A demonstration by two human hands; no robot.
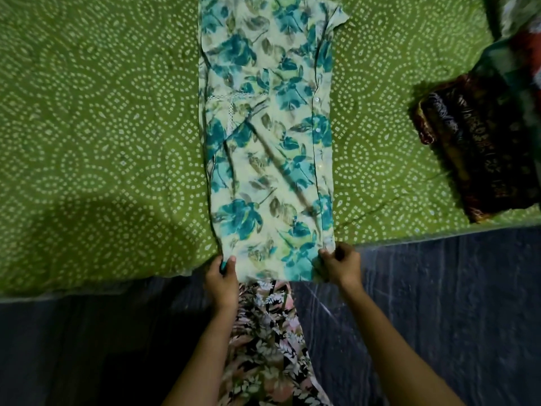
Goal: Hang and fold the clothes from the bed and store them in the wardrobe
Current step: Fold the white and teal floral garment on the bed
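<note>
**Folding the floral dress on the bed**

We pinch the hem corners, left hand [221, 279] and right hand [339, 264] each clamped on the dress [268, 142]. It lies on the bed [96, 127], narrowed lengthwise, cream with teal flowers. Next, we judge, carry the hem up toward the collar, keeping edges aligned.

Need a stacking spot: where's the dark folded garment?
The dark folded garment lies far right in the head view on the green bedsheet, right of the floral garment.

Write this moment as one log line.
folding | teal floral garment flat on green dotted bedsheet | left hand pinches hem | right hand pinches hem
</note>
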